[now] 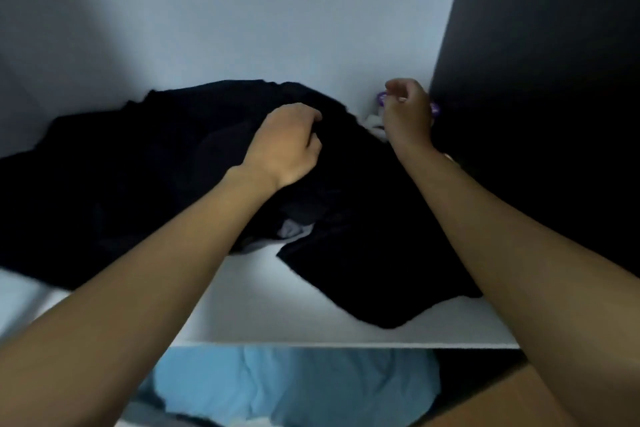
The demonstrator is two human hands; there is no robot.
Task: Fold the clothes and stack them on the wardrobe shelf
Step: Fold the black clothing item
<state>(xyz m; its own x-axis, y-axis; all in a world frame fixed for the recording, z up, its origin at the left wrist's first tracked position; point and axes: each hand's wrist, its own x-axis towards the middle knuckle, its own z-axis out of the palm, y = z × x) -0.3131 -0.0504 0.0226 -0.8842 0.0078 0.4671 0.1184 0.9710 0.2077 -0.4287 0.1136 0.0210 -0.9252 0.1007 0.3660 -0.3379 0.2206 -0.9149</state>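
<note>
White shelf [311, 322]: left hand [287, 146] fingers tight on black garment [138, 166], right hand [408, 114] fingers slack.

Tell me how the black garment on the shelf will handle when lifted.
Likely floppy: the black garment lies in rumpled folds where the left hand grips it. Probably drapes and drags, since one corner spreads over the white shelf.

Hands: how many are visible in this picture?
2. The left hand grips the dark clothes on the shelf; the right hand hovers near the back right corner.
</note>
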